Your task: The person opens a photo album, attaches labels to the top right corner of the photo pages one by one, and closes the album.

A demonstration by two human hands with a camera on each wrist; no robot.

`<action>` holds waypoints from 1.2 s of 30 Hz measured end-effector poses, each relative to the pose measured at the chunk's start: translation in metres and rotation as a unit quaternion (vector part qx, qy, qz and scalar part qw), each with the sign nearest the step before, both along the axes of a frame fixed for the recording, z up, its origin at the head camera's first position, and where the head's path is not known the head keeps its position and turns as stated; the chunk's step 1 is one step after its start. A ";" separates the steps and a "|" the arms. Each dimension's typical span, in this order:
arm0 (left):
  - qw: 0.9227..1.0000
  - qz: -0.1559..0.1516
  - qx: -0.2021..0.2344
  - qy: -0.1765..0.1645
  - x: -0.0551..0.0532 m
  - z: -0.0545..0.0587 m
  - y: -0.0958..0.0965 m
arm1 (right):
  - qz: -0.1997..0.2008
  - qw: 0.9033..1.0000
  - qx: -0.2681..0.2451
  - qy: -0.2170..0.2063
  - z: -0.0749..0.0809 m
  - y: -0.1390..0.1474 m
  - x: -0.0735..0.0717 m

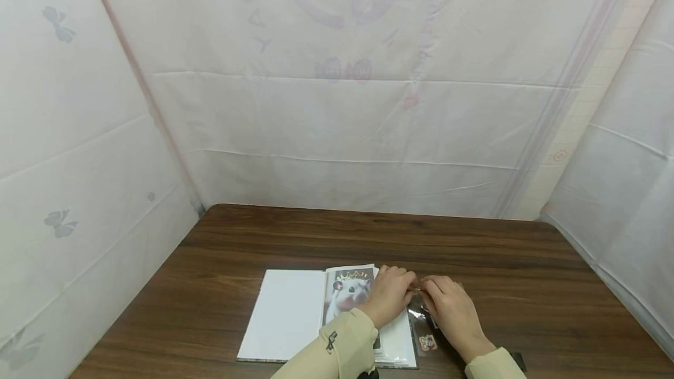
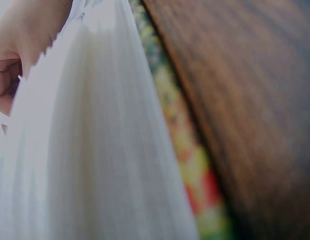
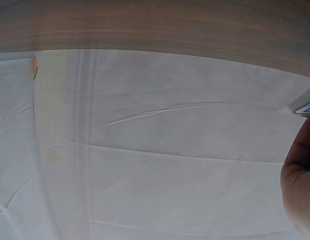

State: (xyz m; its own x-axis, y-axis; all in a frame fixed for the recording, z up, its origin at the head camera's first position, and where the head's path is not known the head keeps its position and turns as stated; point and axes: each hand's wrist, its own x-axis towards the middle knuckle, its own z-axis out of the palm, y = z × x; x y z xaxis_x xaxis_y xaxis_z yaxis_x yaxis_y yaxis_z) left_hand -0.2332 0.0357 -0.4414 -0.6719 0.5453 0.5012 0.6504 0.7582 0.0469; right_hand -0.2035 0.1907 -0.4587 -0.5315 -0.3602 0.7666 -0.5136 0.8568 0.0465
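An open photo album [image 1: 286, 314] lies on the table, its left side a plain white inner cover. On its right side a picture of a white mouse-like animal with a crown [image 1: 350, 294] shows, partly covered by my left hand [image 1: 389, 294]. Just off the album's right edge, my left fingertips pinch the top of a clear plastic packet [image 1: 417, 310]. My right hand [image 1: 454, 314] grips the same packet from the right, fingertips close to the left ones. In the right wrist view, a blue-and-white corner [image 3: 307, 108] shows above my right hand [image 3: 300, 192].
A small printed figure [image 1: 427, 342] shows on clear film beside the album. A dark object [image 1: 518, 360] lies by the right sleeve. The wooden table [image 1: 210, 285] is enclosed by pale cloth walls [image 1: 337, 116]. Fanned white page edges [image 2: 114, 125] fill the left wrist view.
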 end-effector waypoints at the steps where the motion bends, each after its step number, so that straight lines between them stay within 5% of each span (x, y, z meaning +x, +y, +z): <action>1: 1.000 0.000 0.000 0.001 0.000 0.000 0.000 | 0.001 1.000 0.000 -0.001 0.000 0.000 0.000; 22: 1.000 0.023 -0.008 -0.014 0.001 0.001 -0.004 | -0.023 0.998 0.009 -0.059 -0.008 -0.004 -0.001; 29: 0.994 0.058 -0.089 -0.017 0.014 0.012 -0.001 | -0.066 0.992 0.016 -0.108 -0.006 -0.005 -0.002; 36: 0.986 0.050 -0.155 -0.020 0.032 0.011 0.000 | -0.103 0.980 0.008 -0.168 -0.004 -0.005 -0.004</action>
